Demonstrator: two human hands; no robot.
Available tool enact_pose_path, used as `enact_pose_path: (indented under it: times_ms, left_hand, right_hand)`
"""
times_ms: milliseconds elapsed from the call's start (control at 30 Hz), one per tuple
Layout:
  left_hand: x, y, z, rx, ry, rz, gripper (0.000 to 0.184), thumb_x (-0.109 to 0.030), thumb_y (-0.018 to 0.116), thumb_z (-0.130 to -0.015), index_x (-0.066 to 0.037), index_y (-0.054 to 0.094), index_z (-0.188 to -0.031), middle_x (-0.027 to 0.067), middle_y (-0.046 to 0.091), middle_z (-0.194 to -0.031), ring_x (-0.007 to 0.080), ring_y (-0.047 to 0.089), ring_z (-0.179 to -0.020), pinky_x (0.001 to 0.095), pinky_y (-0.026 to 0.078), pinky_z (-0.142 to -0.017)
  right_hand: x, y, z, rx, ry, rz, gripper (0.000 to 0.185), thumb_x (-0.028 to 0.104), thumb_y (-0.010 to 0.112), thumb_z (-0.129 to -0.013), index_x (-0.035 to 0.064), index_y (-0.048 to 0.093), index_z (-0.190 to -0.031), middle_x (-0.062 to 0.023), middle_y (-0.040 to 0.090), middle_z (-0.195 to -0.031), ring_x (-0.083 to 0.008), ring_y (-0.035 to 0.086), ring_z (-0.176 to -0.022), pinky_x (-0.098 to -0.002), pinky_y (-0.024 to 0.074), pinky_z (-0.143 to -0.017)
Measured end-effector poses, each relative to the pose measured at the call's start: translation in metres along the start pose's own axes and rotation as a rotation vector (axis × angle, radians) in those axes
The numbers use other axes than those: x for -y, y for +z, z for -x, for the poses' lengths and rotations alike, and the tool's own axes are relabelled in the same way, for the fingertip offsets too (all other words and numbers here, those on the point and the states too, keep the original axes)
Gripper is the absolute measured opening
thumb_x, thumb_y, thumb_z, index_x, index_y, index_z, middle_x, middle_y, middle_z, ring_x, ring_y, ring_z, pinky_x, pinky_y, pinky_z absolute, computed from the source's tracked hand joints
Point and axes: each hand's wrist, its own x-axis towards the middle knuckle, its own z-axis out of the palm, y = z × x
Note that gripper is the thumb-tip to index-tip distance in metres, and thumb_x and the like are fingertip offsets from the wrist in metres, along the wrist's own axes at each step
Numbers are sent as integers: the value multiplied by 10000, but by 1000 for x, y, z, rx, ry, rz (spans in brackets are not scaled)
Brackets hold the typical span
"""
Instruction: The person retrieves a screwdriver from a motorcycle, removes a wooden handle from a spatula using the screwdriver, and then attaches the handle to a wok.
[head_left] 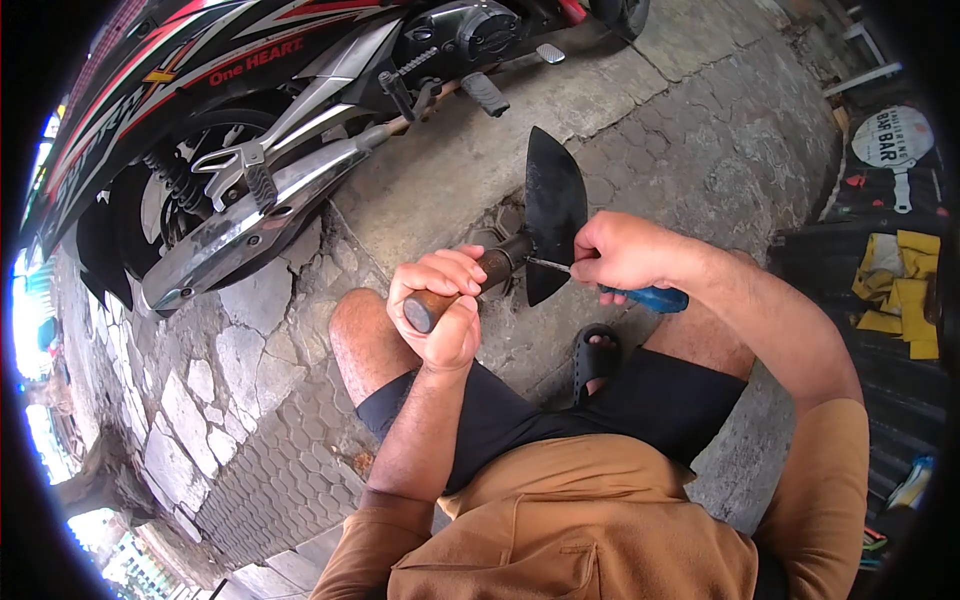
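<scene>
A trowel-like tool with a wide dark blade and a brown wooden handle is held out in front of my knees. My left hand is wrapped round that handle. To the right of the blade, my right hand grips a screwdriver with a blue handle. The screwdriver's thin metal shaft points left across the blade, and its tip is at the collar where blade and handle meet.
A black and red motorbike stands at the upper left on cracked paving. On the right are a round sign and yellow pieces over dark corrugated material. My sandalled foot is below the blade.
</scene>
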Motion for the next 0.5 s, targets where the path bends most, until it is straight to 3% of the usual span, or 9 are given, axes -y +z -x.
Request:
enact_pose_path:
  times_ms: [133,500]
  left_hand:
    - [1,0,0,-3,4,-2,286,61,493,-618,-69,518,-872,111,579,-743,256,575,-773,526,471,-947]
    - [-1,0,-1,-3,4,-14,288,50,493,-598,-67,514,-861,108,571,-725,260,573,-760,525,473,-941]
  right_hand:
    - [5,7,2,-102,-58,272,181,120,646,-914,-56,631,-870,-111,669,-732,-169,697,-636,-307,559,-527]
    - [10,5,-7,-48,23,280,193,108,707,-870,-68,628,-866,-130,669,-744,-174,686,-634,-312,553,-521]
